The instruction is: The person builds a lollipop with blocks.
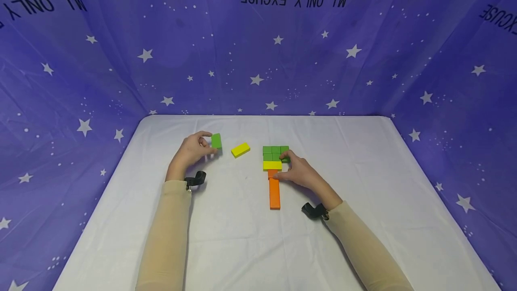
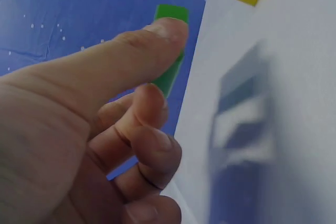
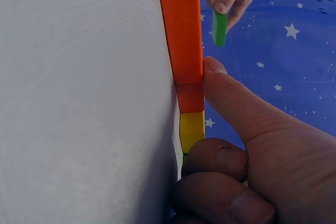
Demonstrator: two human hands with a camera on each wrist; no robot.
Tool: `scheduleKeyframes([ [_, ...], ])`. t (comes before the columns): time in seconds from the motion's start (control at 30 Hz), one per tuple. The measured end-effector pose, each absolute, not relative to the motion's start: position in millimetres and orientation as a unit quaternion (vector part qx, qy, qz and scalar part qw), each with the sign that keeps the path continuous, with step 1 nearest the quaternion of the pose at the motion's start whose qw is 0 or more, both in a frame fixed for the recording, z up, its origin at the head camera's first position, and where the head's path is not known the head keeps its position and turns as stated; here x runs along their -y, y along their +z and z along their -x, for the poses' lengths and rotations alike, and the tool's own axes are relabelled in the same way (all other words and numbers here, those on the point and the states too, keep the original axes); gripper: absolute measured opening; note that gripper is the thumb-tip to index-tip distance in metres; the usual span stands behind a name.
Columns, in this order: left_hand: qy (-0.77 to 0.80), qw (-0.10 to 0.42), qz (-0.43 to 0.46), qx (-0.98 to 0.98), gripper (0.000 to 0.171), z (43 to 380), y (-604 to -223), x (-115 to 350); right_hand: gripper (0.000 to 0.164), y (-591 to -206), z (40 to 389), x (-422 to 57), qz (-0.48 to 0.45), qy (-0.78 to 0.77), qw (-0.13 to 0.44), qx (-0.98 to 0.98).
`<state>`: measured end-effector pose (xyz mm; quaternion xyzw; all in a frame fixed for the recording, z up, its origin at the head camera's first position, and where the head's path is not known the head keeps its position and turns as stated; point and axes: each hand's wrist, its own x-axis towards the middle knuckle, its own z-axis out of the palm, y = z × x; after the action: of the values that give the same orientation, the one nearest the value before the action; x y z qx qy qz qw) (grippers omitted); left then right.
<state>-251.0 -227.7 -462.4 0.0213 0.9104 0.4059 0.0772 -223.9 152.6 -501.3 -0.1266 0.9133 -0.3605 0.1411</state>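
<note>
My left hand (image 1: 193,151) pinches a green block (image 1: 216,141) between thumb and fingertips, held up off the white cloth. In the left wrist view the thumb covers part of that block. My right hand (image 1: 302,172) rests over a flat row of blocks. Its index finger touches the cluster of green blocks (image 1: 268,153), and its thumb lies on the small orange block (image 1: 272,173). Between these sits a yellow block (image 1: 271,165). A long orange block (image 1: 274,194) extends from the small one towards me. Curled fingers hide the green end in the right wrist view.
One loose yellow block (image 1: 240,150) lies at an angle between the left hand and the row. White cloth (image 1: 234,237) covers the table. Purple star-patterned curtains (image 1: 258,57) stand along its back and sides. Each wrist carries a black camera mount (image 1: 195,178).
</note>
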Motion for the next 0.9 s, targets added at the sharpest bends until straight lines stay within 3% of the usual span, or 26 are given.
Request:
scheduleKeyframes([
  [0.9, 0.449, 0.047, -0.085, -0.889, 0.07, 247.6, -447.9, 171.0, 0.081, -501.1, 223.6, -153.6, 0.127, -0.362, 0.142, -0.913],
])
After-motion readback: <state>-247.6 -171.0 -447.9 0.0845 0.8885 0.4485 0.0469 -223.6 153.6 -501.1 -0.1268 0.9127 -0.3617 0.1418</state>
